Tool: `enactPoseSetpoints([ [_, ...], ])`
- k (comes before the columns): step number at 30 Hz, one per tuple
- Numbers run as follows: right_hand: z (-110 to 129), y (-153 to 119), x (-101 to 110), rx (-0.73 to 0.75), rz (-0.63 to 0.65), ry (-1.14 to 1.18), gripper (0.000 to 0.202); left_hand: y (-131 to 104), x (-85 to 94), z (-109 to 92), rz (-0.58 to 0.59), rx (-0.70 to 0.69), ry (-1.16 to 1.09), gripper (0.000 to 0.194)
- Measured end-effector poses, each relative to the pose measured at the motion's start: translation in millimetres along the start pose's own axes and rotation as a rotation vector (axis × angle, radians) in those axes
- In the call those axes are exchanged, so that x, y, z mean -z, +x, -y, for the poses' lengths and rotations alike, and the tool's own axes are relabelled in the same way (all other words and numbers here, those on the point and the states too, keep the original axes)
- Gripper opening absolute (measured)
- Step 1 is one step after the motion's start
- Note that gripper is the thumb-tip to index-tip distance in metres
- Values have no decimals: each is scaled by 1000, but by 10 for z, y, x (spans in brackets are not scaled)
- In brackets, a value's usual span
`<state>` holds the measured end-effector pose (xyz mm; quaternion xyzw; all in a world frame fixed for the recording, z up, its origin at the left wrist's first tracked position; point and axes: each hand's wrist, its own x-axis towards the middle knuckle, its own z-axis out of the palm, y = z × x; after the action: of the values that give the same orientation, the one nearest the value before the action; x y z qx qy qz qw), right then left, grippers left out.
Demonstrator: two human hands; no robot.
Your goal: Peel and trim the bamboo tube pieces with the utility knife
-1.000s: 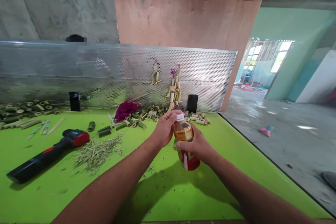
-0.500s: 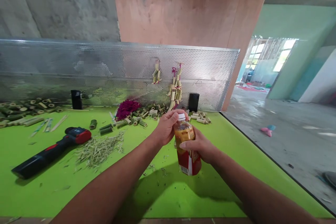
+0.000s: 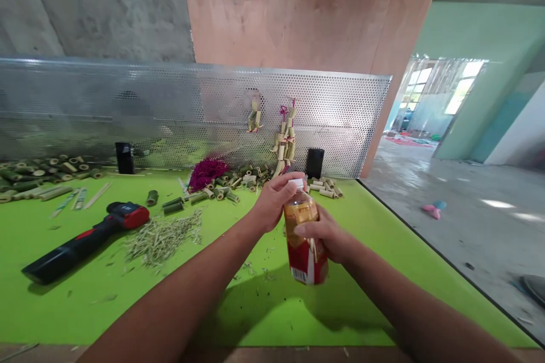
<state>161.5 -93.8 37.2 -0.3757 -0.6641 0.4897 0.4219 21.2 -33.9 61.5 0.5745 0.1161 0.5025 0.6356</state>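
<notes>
Bottle [image 3: 293,241] is up off the mat [image 3: 42,317], well to the right of the drill [image 3: 114,220], past the shavings [image 3: 164,238], slightly tilted. Left hand [image 3: 272,204] has thumb and fingers closed at its cap [image 3: 297,184]; right hand [image 3: 327,235] clasps its body. It looks like thin plastic, likely to give under a squeeze, slick yet hard to break; its weight I cannot tell. Firmest hold is probably round the label [image 3: 298,262], with the cap pinched by its sides
</notes>
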Motion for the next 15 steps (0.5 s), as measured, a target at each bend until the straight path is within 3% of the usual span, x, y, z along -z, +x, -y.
enactPoseSetpoints([
  [3,4,42,25,-48,-239,-92,53,65,52,50,-108,24,150,36],
  [5,-8,44,33,-26,-299,-136,53,72,71,67,-49,29,109,31],
  [6,-14,39,35,-9,-266,-109,54,65,74,68,1,24,57,28],
  [9,-53,14,37,21,12,155,52,16,63,64,152,5,-104,23],
  [13,-216,-9,20,-41,429,569,50,-52,24,81,247,14,-236,24],
  [15,-274,-17,13,-55,541,677,55,-61,14,93,279,42,-267,26],
])
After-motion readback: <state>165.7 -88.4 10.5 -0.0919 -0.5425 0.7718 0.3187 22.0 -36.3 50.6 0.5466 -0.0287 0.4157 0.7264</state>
